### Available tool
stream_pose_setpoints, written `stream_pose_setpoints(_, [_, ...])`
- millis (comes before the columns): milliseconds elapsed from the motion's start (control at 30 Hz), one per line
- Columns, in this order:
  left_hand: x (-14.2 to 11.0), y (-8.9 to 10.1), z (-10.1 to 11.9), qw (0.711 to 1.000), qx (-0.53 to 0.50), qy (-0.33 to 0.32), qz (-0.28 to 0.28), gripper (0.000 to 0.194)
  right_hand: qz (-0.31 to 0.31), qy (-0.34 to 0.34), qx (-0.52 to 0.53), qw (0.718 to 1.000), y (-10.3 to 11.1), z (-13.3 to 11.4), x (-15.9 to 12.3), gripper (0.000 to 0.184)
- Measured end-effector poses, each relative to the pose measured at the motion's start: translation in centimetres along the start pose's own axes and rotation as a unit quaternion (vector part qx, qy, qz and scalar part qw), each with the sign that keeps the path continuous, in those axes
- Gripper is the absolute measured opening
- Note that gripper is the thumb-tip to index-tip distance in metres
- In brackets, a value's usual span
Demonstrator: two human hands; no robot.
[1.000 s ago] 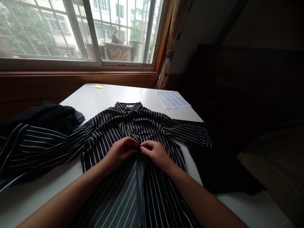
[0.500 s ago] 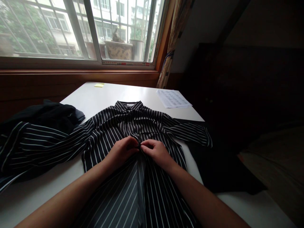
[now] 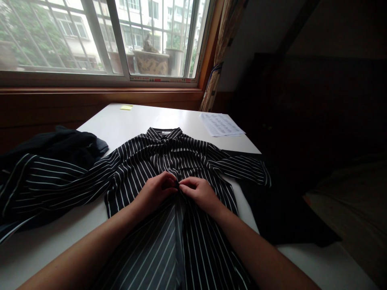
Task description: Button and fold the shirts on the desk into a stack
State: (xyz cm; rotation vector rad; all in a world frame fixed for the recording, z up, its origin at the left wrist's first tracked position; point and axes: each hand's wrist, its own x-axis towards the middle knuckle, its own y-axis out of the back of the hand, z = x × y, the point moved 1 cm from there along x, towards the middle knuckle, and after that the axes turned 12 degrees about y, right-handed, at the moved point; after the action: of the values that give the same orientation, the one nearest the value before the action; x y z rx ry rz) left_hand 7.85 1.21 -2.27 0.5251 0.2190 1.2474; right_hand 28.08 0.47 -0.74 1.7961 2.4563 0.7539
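A black shirt with white stripes (image 3: 133, 177) lies spread on the white table, its collar toward the window and its sleeves out to both sides. Above my hands its front edges meet; below them the front parts and the greyer inside of the cloth shows. My left hand (image 3: 157, 189) pinches the shirt's front edge at the middle. Just beside it, my right hand (image 3: 199, 193) pinches the opposite edge with thumb and forefinger. The fingertips nearly touch, and any button between them is hidden.
Dark clothing (image 3: 60, 147) is heaped at the left, and black cloth (image 3: 281, 213) hangs over the right side of the table (image 3: 99, 121). Printed sheets (image 3: 220, 125) and a yellow sticky note (image 3: 126, 107) lie at the far end, below the window.
Both hands stay pinched at the same spot on the shirt front, with only a tiny shift of the left fingers. The shirt lies as before.
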Motion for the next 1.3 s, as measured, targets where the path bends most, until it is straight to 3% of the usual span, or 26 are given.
stream_pose_setpoints(200, [0.06, 0.16, 0.45, 0.999, 0.027, -0.040, 0.008, 0.040, -0.010, 0.011, 0.016, 1.000, 0.12, -0.15, 0.02, 0.020])
stream_pose_setpoints(600, [0.06, 0.37, 0.63, 0.997, 0.051, -0.055, 0.023, 0.012, -0.002, 0.007, 0.031, 0.999, 0.13, -0.13, -0.02, 0.021])
stream_pose_setpoints(1300, [0.13, 0.65, 0.63, 0.994, 0.073, -0.056, 0.059, 0.010, 0.007, 0.031, -0.008, 0.999, -0.08, -0.25, -0.13, 0.011])
